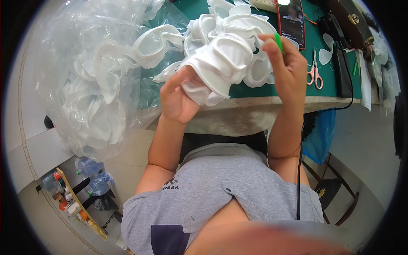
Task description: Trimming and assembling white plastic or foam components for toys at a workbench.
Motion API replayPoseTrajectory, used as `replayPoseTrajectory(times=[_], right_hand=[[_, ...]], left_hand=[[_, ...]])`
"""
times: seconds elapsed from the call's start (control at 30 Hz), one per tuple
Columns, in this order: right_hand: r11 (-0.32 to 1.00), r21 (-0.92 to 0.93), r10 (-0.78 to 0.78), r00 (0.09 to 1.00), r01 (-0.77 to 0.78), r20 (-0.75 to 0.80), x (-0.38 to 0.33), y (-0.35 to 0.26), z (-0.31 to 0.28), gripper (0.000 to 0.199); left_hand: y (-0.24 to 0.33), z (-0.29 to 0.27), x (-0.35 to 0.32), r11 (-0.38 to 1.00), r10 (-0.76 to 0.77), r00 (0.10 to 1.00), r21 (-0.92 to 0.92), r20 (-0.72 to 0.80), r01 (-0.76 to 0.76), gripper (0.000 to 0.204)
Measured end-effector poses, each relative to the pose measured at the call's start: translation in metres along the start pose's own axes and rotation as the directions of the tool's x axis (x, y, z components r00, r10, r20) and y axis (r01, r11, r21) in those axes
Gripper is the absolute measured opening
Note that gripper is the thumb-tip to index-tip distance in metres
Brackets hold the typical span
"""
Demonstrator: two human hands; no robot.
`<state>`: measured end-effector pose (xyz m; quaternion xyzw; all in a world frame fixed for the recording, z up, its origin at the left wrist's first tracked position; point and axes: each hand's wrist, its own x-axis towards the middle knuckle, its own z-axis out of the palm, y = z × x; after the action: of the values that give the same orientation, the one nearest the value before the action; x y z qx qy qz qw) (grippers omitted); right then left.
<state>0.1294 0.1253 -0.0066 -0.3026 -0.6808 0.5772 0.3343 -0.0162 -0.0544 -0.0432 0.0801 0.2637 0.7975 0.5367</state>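
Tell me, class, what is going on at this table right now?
A seated person's left hand grips a white goggle frame while the right hand pinches a small green tool beside it. More white frames are piled on the green table, others fill a clear plastic bag; pink scissors lie nearby.

Green tool (278, 42) mostly behind fingers (272, 51)

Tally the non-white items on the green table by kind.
Smartphone: 1
Pink-handled scissors: 1
Black power adapter: 1
Dark brown case: 1
Total: 4
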Motion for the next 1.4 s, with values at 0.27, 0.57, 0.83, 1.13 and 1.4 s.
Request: replayPoseTrajectory(times=[0.27,0.57,0.83,1.13,1.4], right_hand=[[0.997,-0.069,-0.016,0.937,0.043,0.349,0.006,-0.002,0.012,0.019],[0.992,0.064,-0.114,0.994,0.113,0.006,0.001,0.0,-0.006,0.014],[0.996,-0.064,-0.079,0.903,0.057,-0.422,-0.001,0.027,-0.064,0.015],[0.823,-0.545,-0.343,0.624,-0.161,-0.702,0.005,0.049,-0.11,0.025],[0.722,-0.678,-0.373,0.75,-0.133,-0.545,0.008,0.043,-0.103,0.025]], left_hand=[[0.001,0.021,0.002,0.98,-0.197,0.98,0.03,-0.001,0.197,0.063],[0.006,0.021,0.011,0.99,-0.076,0.997,0.119,0.0,0.076,0.037],[0.027,-0.001,0.003,0.999,0.028,0.997,0.014,0.071,-0.029,0.035],[0.029,-0.017,-0.003,0.998,0.054,0.998,-0.021,0.033,-0.053,0.035],[0.021,-0.005,-0.004,0.987,0.084,0.993,0.145,-0.08,-0.072,0.036]])
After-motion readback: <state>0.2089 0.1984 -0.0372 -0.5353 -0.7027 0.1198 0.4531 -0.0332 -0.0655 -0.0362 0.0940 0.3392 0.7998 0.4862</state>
